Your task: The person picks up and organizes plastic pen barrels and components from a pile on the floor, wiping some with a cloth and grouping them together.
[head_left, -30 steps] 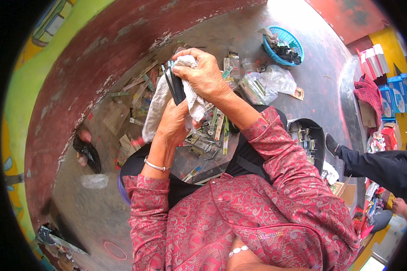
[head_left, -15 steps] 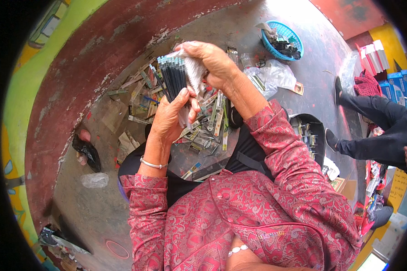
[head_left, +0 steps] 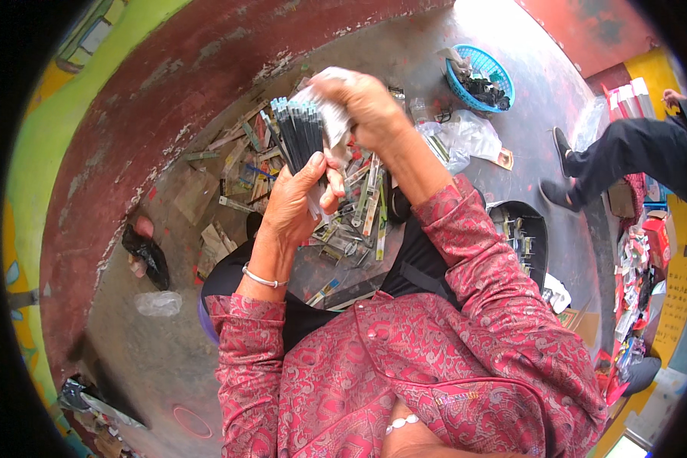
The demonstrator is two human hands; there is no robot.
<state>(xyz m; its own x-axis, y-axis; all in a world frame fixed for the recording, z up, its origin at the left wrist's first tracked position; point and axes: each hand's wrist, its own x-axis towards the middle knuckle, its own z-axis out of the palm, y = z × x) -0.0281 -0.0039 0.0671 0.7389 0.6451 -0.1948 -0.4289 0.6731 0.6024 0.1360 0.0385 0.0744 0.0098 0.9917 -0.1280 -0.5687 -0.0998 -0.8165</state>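
Head view:
Left hand (head_left: 296, 200): closed around the lower part of the bundle of dark sticks (head_left: 301, 137), thumb across the front, fingers wrapped behind.
Right hand (head_left: 362, 107): closed on the white wrapper (head_left: 330, 114) at the bundle's upper right side, fingers curled over its top edge.
Bundle position: raised in front of the body, above the litter of small packets (head_left: 359, 210) on the floor (head_left: 168, 336); it touches both hands and nothing else.
Key relation: the bundle's long axis runs from the left palm up and slightly left; its free ends point away from the person. The left hand sits below it and carries it; the right hand lies to its right, just beside the tips.
Bundle appearance: many thin black sticks packed side by side, ends roughly level, pale bluish tips, partly sheathed in crumpled white wrapper.
Surroundings: blue basket (head_left: 481, 76) well apart, upper right; another person's dark trouser legs (head_left: 626, 153) far right.
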